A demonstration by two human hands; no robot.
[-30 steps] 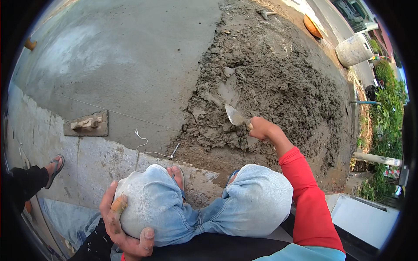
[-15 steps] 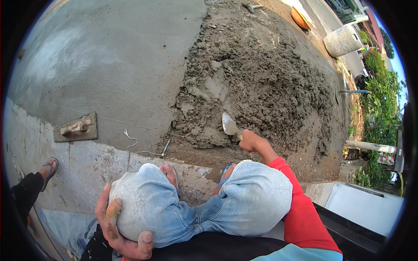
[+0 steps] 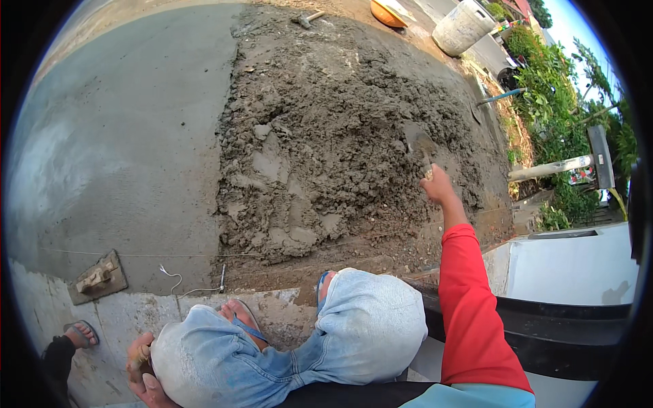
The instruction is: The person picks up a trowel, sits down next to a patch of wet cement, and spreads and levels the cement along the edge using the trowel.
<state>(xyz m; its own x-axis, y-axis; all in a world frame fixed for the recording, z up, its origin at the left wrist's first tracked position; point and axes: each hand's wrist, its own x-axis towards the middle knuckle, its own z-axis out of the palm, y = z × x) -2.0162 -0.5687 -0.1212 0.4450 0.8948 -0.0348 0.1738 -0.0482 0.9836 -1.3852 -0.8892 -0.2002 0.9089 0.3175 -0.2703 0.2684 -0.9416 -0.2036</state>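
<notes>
Out in front to the right, my right hand [image 3: 439,185] is closed round the handle of a pointed trowel [image 3: 420,141]. Its blade rests on the rough heap of wet mortar [image 3: 340,115] and is coated with grey mix. My left hand [image 3: 141,372] lies against the outside of my left knee, fingers bent and apart, with nothing seen in it. Left of the heap spreads smoothed grey cement [image 3: 129,136]. On its near edge sits a float [image 3: 98,277] with a block handle. A taut string [image 3: 156,256] crosses in front of my feet.
A metal pin [image 3: 222,279] with loose white cord stands near my feet. Farther off are a hammer [image 3: 307,19], an orange basin [image 3: 388,13] and a whitish drum [image 3: 464,27]. Another person's sandalled foot [image 3: 81,333] is at the left. A white post [image 3: 551,167] juts in from the right.
My right hand has carried the trowel away to the right, from the heap's near side onto its right part. My left hand has slid farther round the knee. The view has shifted to the right.
</notes>
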